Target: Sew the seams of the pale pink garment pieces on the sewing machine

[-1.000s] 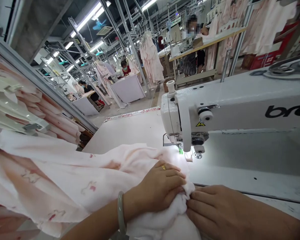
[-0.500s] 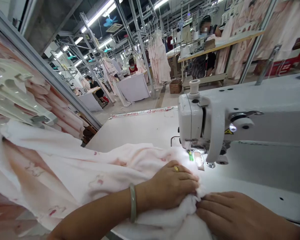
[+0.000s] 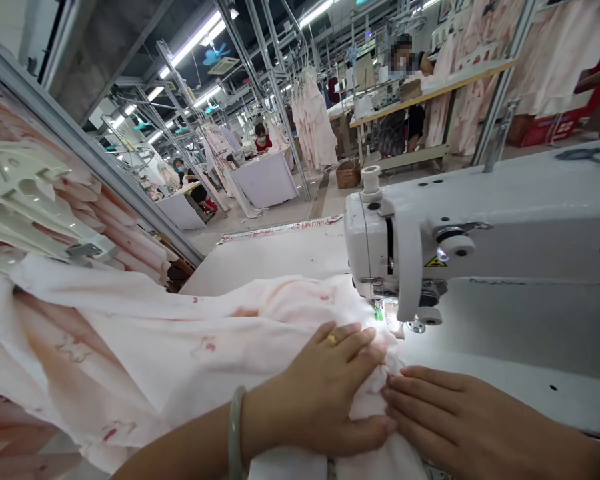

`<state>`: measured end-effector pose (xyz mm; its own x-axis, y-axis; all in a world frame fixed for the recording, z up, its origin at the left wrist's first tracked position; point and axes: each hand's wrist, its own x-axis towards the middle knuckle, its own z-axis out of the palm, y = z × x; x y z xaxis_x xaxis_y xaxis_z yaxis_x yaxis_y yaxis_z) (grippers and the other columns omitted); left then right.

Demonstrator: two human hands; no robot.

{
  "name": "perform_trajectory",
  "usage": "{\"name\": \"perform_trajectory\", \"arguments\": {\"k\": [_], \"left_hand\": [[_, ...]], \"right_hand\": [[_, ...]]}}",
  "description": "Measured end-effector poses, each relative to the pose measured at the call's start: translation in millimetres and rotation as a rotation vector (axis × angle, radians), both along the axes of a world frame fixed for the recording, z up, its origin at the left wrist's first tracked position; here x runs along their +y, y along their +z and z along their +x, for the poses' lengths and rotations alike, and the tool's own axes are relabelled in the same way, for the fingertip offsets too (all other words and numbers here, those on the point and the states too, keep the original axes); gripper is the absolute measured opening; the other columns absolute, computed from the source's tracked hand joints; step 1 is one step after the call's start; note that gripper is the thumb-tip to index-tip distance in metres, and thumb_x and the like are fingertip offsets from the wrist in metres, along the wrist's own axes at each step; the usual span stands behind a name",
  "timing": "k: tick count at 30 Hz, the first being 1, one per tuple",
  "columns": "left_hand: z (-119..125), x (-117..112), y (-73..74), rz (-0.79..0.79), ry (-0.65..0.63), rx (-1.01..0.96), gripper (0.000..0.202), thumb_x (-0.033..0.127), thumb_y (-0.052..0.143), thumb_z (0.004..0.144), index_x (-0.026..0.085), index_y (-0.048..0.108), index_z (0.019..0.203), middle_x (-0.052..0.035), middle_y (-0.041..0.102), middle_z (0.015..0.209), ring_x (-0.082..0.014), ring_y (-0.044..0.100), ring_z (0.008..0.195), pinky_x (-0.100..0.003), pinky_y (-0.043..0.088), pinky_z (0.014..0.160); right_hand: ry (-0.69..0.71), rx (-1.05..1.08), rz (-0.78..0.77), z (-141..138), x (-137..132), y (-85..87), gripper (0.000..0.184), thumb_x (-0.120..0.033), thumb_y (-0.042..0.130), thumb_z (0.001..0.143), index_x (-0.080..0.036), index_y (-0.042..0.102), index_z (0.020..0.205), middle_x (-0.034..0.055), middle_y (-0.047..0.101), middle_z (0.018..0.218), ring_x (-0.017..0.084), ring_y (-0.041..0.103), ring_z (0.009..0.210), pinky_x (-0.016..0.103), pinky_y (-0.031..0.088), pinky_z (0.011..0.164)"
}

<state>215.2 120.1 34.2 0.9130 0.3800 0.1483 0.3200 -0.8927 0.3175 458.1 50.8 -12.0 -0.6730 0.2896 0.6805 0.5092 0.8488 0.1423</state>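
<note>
A pale pink and white printed garment (image 3: 260, 340) spreads from the hangers at left across to the sewing machine (image 3: 370, 250). My left hand (image 3: 320, 393), with a ring and a bangle (image 3: 235, 430), lies on the cloth just in front of the needle area, fingers spread and thumb out to the side. Beside it, my right hand (image 3: 445, 413) rests flat with stretched fingers, their tips touching the gathered edge of the cloth. A small green piece (image 3: 379, 313) shows at the lit presser foot. What lies under my palms is hidden.
White plastic hangers (image 3: 30, 207) with pink garments hang close at left beside a metal rail (image 3: 95, 147). The white machine table (image 3: 280, 257) extends behind the cloth. Farther off, several people sit at work tables, with a rack of dresses (image 3: 313, 120) and a brown box (image 3: 349, 173).
My left hand has opened out, its fingers spreading and the thumb coming into sight, and it has moved slightly left. My right hand stays by the cloth's edge. The view has shifted a little.
</note>
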Motion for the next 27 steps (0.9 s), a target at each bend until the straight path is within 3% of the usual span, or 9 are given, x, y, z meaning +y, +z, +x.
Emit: {"name": "perform_trajectory", "arguments": {"k": [3, 5, 8, 10, 15, 18, 21, 24, 27], "left_hand": [[-1, -15, -17.6, 0.036, 0.105, -0.062, 0.051, 0.021, 0.060, 0.096, 0.011, 0.058, 0.146, -0.0226, 0.062, 0.157, -0.0377, 0.054, 0.152, -0.054, 0.043, 0.129], [5, -5, -26.8, 0.010, 0.153, -0.123, 0.035, 0.010, 0.054, 0.088, 0.015, 0.065, 0.121, -0.0187, 0.073, 0.136, -0.0334, 0.067, 0.132, -0.049, 0.053, 0.117], [19, 27, -24.7, -0.164, 0.281, -0.260, 0.018, 0.009, 0.050, 0.084, 0.022, 0.059, 0.093, -0.0070, 0.075, 0.096, -0.0238, 0.070, 0.089, -0.037, 0.058, 0.086], [28, 45, -16.0, -0.321, 0.358, -0.360, 0.016, 0.010, 0.049, 0.083, 0.022, 0.057, 0.088, -0.0021, 0.071, 0.085, -0.0201, 0.066, 0.080, -0.032, 0.053, 0.078], [37, 49, -5.3, -0.402, 0.348, -0.352, 0.012, 0.015, 0.050, 0.082, 0.023, 0.055, 0.089, -0.0008, 0.067, 0.084, -0.0201, 0.061, 0.078, -0.033, 0.048, 0.076], [33, 36, -9.1, -0.251, 0.357, -0.238, 0.016, 0.024, 0.064, 0.085, 0.022, 0.056, 0.099, -0.0029, 0.072, 0.092, -0.0242, 0.065, 0.083, -0.039, 0.051, 0.085], [30, 31, -11.0, -0.157, 0.435, -0.149, 0.025, 0.034, 0.071, 0.093, 0.021, 0.060, 0.110, -0.0088, 0.077, 0.105, -0.0316, 0.072, 0.100, -0.048, 0.052, 0.098], [28, 34, -8.7, -0.094, 0.417, -0.043, 0.015, 0.021, 0.065, 0.093, 0.021, 0.066, 0.108, -0.0099, 0.078, 0.106, -0.0322, 0.073, 0.104, -0.050, 0.053, 0.102], [26, 38, -7.9, 0.024, 0.272, -0.095, 0.026, 0.009, 0.061, 0.084, 0.020, 0.069, 0.106, -0.0123, 0.076, 0.118, -0.0319, 0.070, 0.115, -0.048, 0.052, 0.108]], "right_hand": [[-0.003, 0.072, -0.006, -1, -2, 8.8, 0.048, -0.005, 0.027, 0.118, -0.015, 0.074, 0.115, 0.0031, 0.085, 0.103, 0.015, 0.078, 0.097, 0.031, 0.054, 0.101], [0.006, 0.106, -0.051, -1, -2, 15.1, 0.045, -0.006, 0.029, 0.118, -0.015, 0.073, 0.117, 0.0025, 0.084, 0.102, 0.014, 0.078, 0.096, 0.029, 0.054, 0.100], [0.029, 0.106, -0.179, -2, -2, 24.0, 0.052, -0.008, 0.026, 0.117, -0.019, 0.074, 0.104, 0.0028, 0.081, 0.088, 0.017, 0.076, 0.083, 0.031, 0.057, 0.086], [0.055, 0.108, -0.275, -2, -3, 26.6, 0.049, -0.011, 0.029, 0.115, -0.020, 0.076, 0.102, 0.0046, 0.078, 0.083, 0.020, 0.074, 0.078, 0.034, 0.058, 0.080], [-0.003, 0.166, -0.465, 4, 0, 10.4, 0.028, -0.022, 0.047, 0.114, -0.025, 0.074, 0.109, 0.0037, 0.077, 0.094, 0.022, 0.074, 0.089, 0.043, 0.053, 0.109], [-0.232, 0.239, -0.435, 11, 9, -7.8, 0.019, -0.035, 0.057, 0.114, -0.026, 0.074, 0.119, 0.0036, 0.079, 0.108, 0.025, 0.075, 0.097, 0.045, 0.053, 0.103], [-0.382, 0.279, -0.402, 15, 17, -21.0, 0.031, -0.045, 0.062, 0.112, -0.028, 0.071, 0.136, 0.0043, 0.081, 0.119, 0.029, 0.077, 0.102, 0.051, 0.052, 0.100], [-0.407, 0.254, -0.537, 13, 23, -23.6, 0.033, -0.049, 0.059, 0.111, -0.026, 0.073, 0.131, 0.0069, 0.081, 0.121, 0.030, 0.077, 0.102, 0.054, 0.053, 0.098], [-0.385, 0.200, -0.730, 8, 28, -18.1, 0.030, -0.044, 0.053, 0.111, -0.024, 0.075, 0.110, 0.0096, 0.077, 0.111, 0.029, 0.074, 0.097, 0.051, 0.054, 0.090]]}}
